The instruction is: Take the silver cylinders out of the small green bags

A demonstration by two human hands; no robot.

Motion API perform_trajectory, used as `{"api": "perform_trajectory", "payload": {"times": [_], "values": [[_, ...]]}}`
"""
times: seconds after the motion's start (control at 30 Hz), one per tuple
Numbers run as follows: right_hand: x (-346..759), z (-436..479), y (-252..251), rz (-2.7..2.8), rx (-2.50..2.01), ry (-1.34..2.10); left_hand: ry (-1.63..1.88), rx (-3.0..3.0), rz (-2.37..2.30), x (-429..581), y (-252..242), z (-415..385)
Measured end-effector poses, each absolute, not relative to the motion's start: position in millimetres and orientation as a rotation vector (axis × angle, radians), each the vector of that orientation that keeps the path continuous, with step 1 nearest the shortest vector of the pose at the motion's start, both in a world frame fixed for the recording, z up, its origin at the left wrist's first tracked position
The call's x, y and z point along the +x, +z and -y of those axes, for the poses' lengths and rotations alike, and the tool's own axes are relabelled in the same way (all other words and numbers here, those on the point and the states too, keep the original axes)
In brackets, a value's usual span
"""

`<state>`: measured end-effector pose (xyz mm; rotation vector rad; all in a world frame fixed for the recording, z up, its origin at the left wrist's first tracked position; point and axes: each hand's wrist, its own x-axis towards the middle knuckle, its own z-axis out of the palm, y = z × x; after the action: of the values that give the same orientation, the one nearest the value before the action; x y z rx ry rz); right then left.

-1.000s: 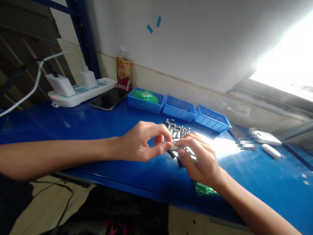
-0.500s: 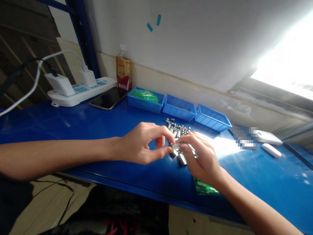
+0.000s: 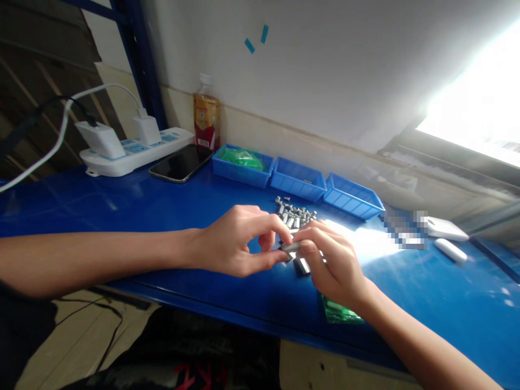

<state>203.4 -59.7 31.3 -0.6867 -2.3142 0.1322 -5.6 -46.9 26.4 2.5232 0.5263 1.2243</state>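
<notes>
My right hand [image 3: 335, 254] is closed, pinching a short silver metal bar [image 3: 293, 247] between thumb and index finger. My left hand [image 3: 252, 241] meets the bar's left end with its thumb and index finger bent in a pinch. Whether a small part sits between those left fingertips is hidden. Behind and below the hands lie several small silver screws [image 3: 300, 211] and larger metal pieces, among them a shiny block [image 3: 302, 266] partly covered by my right hand. A green plastic packet [image 3: 341, 311] rests under my right wrist.
Three blue bins line the wall: a left bin [image 3: 244, 176] holding green packets, a middle bin [image 3: 298, 187] and a right bin [image 3: 353, 200]. To the left are a phone [image 3: 181, 163], a bottle [image 3: 206, 116] and a power strip [image 3: 109, 162]. White objects [image 3: 450, 250] lie at right.
The bar between my hands has shifted slightly down and left, and more of it shows. My left fingertips have parted a little. Everything else stays put.
</notes>
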Motion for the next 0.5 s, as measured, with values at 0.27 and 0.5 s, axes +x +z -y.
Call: {"api": "perform_trajectory", "payload": {"times": [0.27, 0.5], "values": [[204.6, 61.6, 29.8, 2.344, -0.642, 0.090, 1.241, 2.474, -0.608, -6.7, 25.0, 46.0], [202.7, 63.0, 31.1, 2.301, -0.636, 0.024, 1.228, 2.449, -0.634, -6.7, 24.9, 46.0]]}}
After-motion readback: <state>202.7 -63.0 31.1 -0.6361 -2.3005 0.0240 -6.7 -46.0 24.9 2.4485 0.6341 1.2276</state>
